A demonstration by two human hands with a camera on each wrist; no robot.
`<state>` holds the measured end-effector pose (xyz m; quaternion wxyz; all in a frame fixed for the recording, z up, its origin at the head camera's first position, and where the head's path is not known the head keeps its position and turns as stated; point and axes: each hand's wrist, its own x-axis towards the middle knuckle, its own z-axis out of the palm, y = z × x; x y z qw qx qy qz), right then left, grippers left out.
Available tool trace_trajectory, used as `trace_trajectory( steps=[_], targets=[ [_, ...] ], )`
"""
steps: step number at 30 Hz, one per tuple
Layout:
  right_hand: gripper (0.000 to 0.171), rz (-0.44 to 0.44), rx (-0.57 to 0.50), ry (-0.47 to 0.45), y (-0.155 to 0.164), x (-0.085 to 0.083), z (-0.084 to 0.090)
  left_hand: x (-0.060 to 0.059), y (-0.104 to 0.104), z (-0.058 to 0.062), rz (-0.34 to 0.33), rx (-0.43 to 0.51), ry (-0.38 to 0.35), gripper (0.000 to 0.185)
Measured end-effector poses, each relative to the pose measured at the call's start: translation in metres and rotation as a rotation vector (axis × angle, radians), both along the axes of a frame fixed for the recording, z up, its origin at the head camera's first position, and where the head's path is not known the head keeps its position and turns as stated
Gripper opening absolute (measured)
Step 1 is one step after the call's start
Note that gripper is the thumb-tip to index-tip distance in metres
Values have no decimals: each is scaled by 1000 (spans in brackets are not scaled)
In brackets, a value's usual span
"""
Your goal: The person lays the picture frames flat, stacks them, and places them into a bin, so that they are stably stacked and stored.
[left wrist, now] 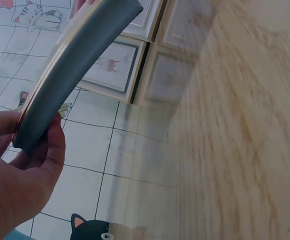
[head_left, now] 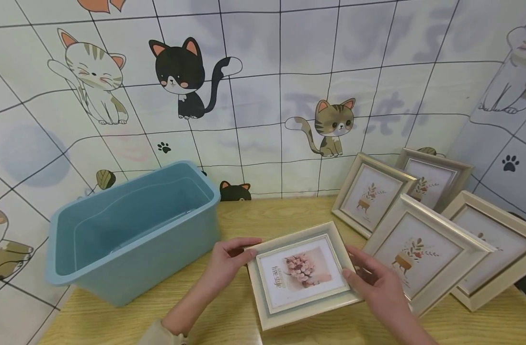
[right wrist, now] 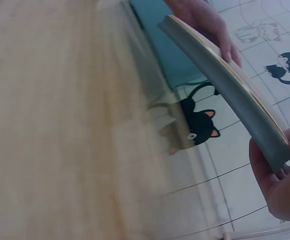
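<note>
Between both hands is a cream picture frame (head_left: 303,273) with a pink flower print, its face turned up and slightly tilted. My left hand (head_left: 230,261) grips its left edge, thumb on the front border and fingers behind. On the opposite edge, my right hand (head_left: 377,282) pinches the border the same way. Seen from the side in the left wrist view, the picture frame (left wrist: 69,75) is raised off the wood surface, and the left hand (left wrist: 27,165) holds one end. In the right wrist view the right hand (right wrist: 282,175) holds the near end.
A blue plastic bin (head_left: 159,254) stands at the left on the wooden table (head_left: 263,211). Several frames with plant prints stand at the right, including a front one (head_left: 422,249) close to my right hand. A wall covering (head_left: 263,96) with cartoon cats rises behind.
</note>
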<state>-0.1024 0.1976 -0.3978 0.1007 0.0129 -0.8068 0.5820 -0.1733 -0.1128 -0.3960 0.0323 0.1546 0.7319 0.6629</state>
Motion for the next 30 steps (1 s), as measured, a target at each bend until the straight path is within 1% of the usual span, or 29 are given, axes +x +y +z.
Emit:
trace_trajectory(
  steps=[2,5,8,10,12,14,17,20,22,26,30],
  targets=[
    [52,18,15,-16,-2,2,-8,-2,-1,-1,28,-26,-7,25],
    [56,49,-5,-66,-6,6,-16,0,1,5,65,-70,-28,21],
    [59,65,-43,-149,-9,8,-20,4,3,11,77,-84,-24,19],
    [61,75,-44,-199,-9,9,-22,6,4,12,77,-120,-5,18],
    [63,102,-33,-225,-8,10,-24,4,3,7,67,-153,10,17],
    [65,139,-13,-253,-6,13,-28,2,2,1,61,-206,15,17],
    [70,202,12,-285,-3,16,-34,-4,-1,-17,47,-254,6,17],
    [74,233,45,-302,-2,17,-39,-9,-5,-33,39,-277,0,17],
    [75,242,65,-289,-2,17,-40,-12,-6,-37,31,-274,3,16],
    [77,247,106,-275,-1,16,-39,-15,-6,-39,23,-282,-5,16],
    [78,286,131,-276,-1,15,-40,-18,-7,-43,15,-303,-4,16]
  ],
)
